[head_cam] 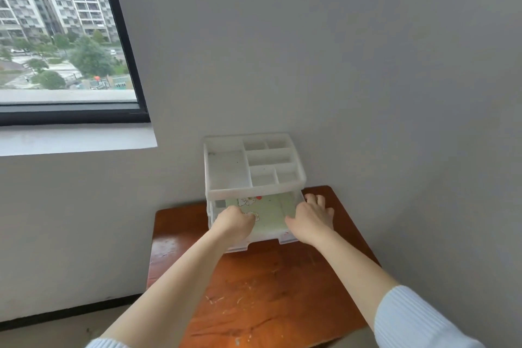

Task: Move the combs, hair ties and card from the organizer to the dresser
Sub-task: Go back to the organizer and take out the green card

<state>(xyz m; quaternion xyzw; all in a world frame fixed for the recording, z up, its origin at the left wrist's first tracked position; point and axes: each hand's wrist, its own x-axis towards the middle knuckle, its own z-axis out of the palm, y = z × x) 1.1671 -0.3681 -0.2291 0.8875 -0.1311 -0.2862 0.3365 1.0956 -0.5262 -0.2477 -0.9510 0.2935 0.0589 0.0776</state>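
Head | card (pixel 269 213) flat in organizer (pixel 254 175) drawer | left hand (pixel 234 223) grip curled onto card | right hand (pixel 312 219) open

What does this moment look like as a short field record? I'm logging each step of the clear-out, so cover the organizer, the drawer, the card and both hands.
organizer: white plastic, on the wooden dresser against the wall
top tray: compartments look empty
drawer: pulled open toward the person
card: pale green with a cartoon print, lying flat in the drawer
left hand: inside the drawer, fingers curled at the card
right hand: resting on the drawer's right side
combs, hair ties: none visible
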